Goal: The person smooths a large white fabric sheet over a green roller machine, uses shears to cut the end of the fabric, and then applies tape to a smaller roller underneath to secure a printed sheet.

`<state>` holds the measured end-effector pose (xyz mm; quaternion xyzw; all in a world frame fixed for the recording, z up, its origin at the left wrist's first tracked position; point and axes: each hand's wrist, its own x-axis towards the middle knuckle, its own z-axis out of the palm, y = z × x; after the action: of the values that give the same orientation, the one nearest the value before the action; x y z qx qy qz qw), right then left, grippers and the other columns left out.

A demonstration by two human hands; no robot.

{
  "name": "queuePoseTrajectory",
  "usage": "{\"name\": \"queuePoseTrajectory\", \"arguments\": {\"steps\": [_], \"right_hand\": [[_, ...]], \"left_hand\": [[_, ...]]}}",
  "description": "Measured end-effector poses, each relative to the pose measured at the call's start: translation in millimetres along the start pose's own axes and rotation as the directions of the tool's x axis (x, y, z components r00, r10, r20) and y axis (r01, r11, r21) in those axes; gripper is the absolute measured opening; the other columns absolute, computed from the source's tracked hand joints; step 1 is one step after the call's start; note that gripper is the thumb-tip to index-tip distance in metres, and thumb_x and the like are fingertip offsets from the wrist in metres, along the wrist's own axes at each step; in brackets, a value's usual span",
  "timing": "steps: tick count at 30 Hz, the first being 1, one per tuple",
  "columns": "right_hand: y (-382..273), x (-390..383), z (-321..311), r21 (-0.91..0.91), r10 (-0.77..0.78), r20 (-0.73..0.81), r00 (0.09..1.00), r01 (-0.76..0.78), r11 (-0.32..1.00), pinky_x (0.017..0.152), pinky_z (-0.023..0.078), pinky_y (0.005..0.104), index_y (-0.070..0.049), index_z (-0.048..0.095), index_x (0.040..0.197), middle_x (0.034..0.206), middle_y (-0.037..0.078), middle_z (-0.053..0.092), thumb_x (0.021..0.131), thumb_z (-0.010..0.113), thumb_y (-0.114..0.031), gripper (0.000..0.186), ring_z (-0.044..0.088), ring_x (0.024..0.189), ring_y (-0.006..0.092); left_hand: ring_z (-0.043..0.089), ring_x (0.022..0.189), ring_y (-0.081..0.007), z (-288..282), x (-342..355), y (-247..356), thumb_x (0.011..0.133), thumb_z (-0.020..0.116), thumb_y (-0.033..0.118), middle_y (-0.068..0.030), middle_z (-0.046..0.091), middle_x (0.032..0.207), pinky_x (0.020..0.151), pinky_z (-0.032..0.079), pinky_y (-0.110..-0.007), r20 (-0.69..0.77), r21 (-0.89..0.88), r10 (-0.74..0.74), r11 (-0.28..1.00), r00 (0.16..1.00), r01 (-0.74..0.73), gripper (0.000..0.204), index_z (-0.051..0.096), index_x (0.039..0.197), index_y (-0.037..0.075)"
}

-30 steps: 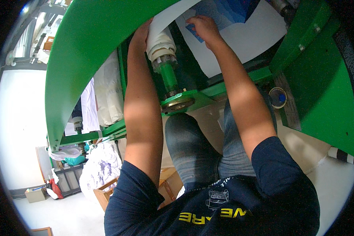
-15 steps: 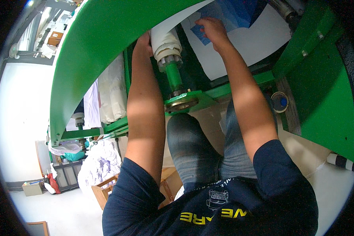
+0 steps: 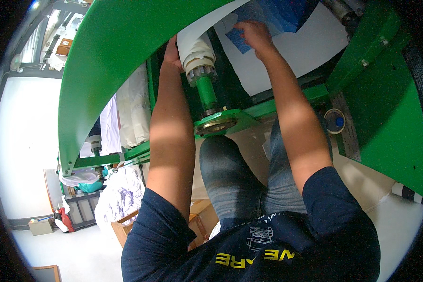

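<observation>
My left hand [image 3: 173, 55] is against the left side of a white roll [image 3: 198, 52] on a green-ended shaft. Its fingertips are hidden behind the roll and a green panel. Farther right, my right hand [image 3: 255, 36] is held over a blue patterned sheet [image 3: 286, 18], its thumb and forefinger pinched at the sheet's left part. The blue sheet lies over a white sheet [image 3: 296, 56]. Below the roll, a toothed grey collar [image 3: 201, 75] and the green shaft [image 3: 205, 91] run down to a round metal bearing ring [image 3: 216, 126] near my knee.
A curved green machine panel [image 3: 103, 61] arches over my left arm, and a green side wall [image 3: 385, 122] stands at right. A metal roller [image 3: 338, 14] sits at the upper right. Wrapped white rolls [image 3: 134, 110], a wooden box [image 3: 124, 228] and bunched white cloth [image 3: 122, 195] are at left.
My left hand and forearm have shifted very slightly left and down. My right hand stays nearly in place at the blue sheet, which has turned slightly beneath it.
</observation>
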<state>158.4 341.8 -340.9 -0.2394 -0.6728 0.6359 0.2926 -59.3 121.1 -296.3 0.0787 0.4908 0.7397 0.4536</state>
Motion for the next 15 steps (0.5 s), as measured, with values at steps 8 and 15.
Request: {"name": "queuePoseTrajectory", "arguments": {"steps": [8,15], "right_hand": [[31,-45,5,-0.915,0.148,-0.019,0.989,-0.077,0.397,0.125,0.016,0.0813,-0.025,0.039,0.174,0.184,0.025,0.012,0.102,0.064,-0.055,0.081,0.011,0.166,0.0575],[57,-81,36,-0.975,0.277,0.163,0.947,0.112,0.191,0.122,-0.004,0.0870,-0.026,0.023,0.179,0.185,0.024,-0.005,0.101,0.059,-0.068,0.095,-0.009,0.165,0.0616]], "left_hand": [[0.072,0.119,-0.0408,21,7,-6,0.115,0.049,0.050,-0.0184,0.072,0.140,0.104,0.060,-0.057,-0.237,0.197,0.151,0.975,0.960,-0.105,0.057,0.061,0.150,0.006],[0.069,0.126,-0.0414,8,13,8,0.115,0.053,0.053,-0.0186,0.070,0.146,0.110,0.054,-0.053,-0.317,0.557,0.495,0.788,0.809,-0.263,0.061,0.062,0.151,0.004]]}}
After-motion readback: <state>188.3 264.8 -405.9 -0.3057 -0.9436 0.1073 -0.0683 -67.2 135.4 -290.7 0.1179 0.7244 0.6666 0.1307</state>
